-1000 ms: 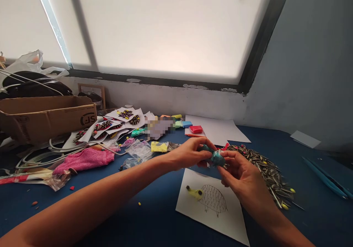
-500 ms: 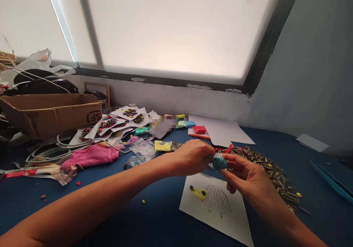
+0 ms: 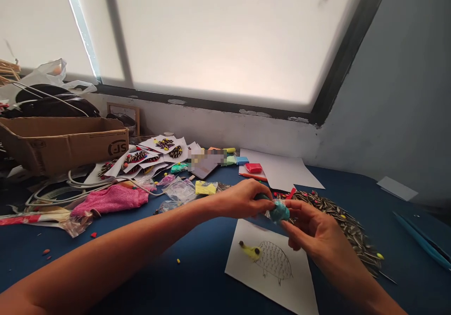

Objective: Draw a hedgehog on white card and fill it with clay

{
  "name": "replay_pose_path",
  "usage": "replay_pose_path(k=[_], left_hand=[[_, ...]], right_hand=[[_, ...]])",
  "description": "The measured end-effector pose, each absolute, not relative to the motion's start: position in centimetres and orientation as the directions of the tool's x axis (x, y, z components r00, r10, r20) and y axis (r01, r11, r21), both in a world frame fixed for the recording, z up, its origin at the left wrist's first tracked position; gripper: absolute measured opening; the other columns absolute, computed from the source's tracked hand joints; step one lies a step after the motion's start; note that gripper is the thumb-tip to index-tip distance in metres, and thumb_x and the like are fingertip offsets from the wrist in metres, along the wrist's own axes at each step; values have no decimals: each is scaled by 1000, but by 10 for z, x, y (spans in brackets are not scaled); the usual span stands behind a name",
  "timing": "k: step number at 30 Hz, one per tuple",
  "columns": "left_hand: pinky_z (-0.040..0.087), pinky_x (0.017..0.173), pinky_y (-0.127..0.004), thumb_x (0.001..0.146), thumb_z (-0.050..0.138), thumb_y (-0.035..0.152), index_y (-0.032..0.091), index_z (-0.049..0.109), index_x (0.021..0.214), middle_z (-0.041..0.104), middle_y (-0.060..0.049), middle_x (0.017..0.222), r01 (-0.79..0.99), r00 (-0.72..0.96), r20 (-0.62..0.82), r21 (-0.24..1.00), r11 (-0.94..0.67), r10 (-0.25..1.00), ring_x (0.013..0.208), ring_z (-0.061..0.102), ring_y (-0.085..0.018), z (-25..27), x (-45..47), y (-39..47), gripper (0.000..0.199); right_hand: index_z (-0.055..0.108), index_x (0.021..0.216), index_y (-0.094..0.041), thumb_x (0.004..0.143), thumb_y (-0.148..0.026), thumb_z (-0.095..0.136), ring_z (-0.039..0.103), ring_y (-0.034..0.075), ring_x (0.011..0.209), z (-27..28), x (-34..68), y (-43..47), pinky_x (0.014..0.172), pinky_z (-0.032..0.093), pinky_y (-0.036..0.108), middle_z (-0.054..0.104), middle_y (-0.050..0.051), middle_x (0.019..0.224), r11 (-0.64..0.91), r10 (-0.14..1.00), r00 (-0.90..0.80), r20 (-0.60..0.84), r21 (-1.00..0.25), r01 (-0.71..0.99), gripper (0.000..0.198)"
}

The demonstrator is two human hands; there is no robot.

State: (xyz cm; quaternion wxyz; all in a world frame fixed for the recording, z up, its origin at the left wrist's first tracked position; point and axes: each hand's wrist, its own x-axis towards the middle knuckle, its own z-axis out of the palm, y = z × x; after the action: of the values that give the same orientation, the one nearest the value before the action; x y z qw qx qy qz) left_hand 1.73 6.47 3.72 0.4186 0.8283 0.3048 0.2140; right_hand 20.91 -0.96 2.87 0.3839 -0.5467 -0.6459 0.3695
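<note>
Between my hands, above the paper, is a lump of teal modelling clay (image 3: 280,211) in clear plastic wrap. My left hand (image 3: 248,196) pinches the wrap on its left side, fingers closed. Thumb and fingers of my right hand (image 3: 312,223) are closed on the lump from the right. Below them lies a white sheet with a hedgehog drawing (image 3: 276,261). Its head is filled in with yellow clay, with a dark nose and eye, and its body is pencilled scales. A pile of striped sunflower seeds (image 3: 352,233) lies beyond my right hand, partly hidden by it.
A cardboard box (image 3: 70,143) stands at the left, with a pink cloth (image 3: 112,199) in front. Seed-covered paper pieces (image 3: 169,148) are heaped at the back. A red clay block (image 3: 253,167) rests on white sheets (image 3: 289,172). At the right edge lies a blue case (image 3: 421,240).
The view has shifted slightly. Both hands stay on the wrapped teal clay, and my left fingers have moved a little on the wrap, closer to the lump.
</note>
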Motion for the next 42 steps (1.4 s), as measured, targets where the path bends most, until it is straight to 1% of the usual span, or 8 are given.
replay_pose_path(k=[8, 12, 17, 23, 25, 31, 36, 42], left_hand=[[32, 51, -20, 82, 59, 29, 13, 66, 78, 53, 2, 61, 319, 603, 246, 797, -513, 759, 56, 44, -8, 26, 31, 56, 17], [38, 51, -19, 80, 56, 20, 13, 66, 85, 61, -1, 67, 309, 624, 146, 856, -414, 768, 54, 53, -9, 25, 33, 55, 13], [45, 50, -20, 75, 58, 15, 14, 60, 102, 63, -1, 73, 209, 677, 83, 931, -299, 732, 56, 60, -11, 26, 26, 63, 27], [43, 51, -19, 76, 66, 25, 14, 63, 99, 60, 1, 74, 141, 728, 109, 942, -304, 677, 59, 56, -9, 30, 21, 68, 26], [41, 51, -20, 73, 70, 28, 13, 63, 96, 58, 1, 71, 154, 704, 112, 940, -305, 701, 59, 54, -9, 29, 23, 66, 28], [38, 52, -18, 66, 68, 15, 14, 60, 80, 58, 2, 72, 241, 559, 178, 900, -364, 810, 62, 51, -8, 19, 34, 57, 16], [37, 47, -19, 73, 66, 21, 15, 58, 87, 55, 5, 60, 176, 732, 45, 951, -253, 679, 51, 51, -7, 25, 25, 63, 17], [38, 49, -17, 79, 66, 20, 14, 57, 93, 57, 4, 68, 91, 821, 24, 981, -173, 570, 52, 53, -5, 42, 9, 76, 18]], right_hand=[[59, 104, -21, 75, -61, 65, 56, 14, 52, 18, 207, -9, 54, 50, 31, 57, -4, 59, 110, 989, -130, 65, -920, 376, 50], [56, 97, -22, 75, -55, 68, 55, 13, 53, 15, 208, -8, 52, 47, 28, 55, -5, 59, 124, 988, -133, 77, -911, 394, 41], [58, 96, -23, 74, -44, 71, 52, 11, 55, 16, 213, -5, 53, 45, 27, 60, -4, 69, 137, 989, -117, 95, -889, 436, 33], [63, 100, -23, 77, -48, 66, 49, 12, 52, 22, 217, -5, 52, 45, 27, 53, -6, 59, 135, 987, -139, 83, -896, 423, 34], [63, 102, -23, 77, -48, 65, 49, 12, 51, 22, 217, -5, 52, 45, 27, 51, -6, 56, 130, 987, -138, 79, -899, 419, 36], [61, 98, -22, 77, -47, 64, 53, 11, 53, 15, 208, -6, 54, 46, 26, 58, -4, 62, 113, 985, -165, 49, -908, 403, 33], [60, 86, -23, 75, -45, 68, 50, 10, 52, 16, 210, -7, 51, 42, 23, 55, -6, 59, 128, 981, -184, 55, -903, 411, 25], [61, 82, -24, 76, -49, 68, 50, 10, 52, 29, 223, -4, 54, 43, 23, 55, -7, 54, 143, 979, -194, 68, -902, 408, 26]])
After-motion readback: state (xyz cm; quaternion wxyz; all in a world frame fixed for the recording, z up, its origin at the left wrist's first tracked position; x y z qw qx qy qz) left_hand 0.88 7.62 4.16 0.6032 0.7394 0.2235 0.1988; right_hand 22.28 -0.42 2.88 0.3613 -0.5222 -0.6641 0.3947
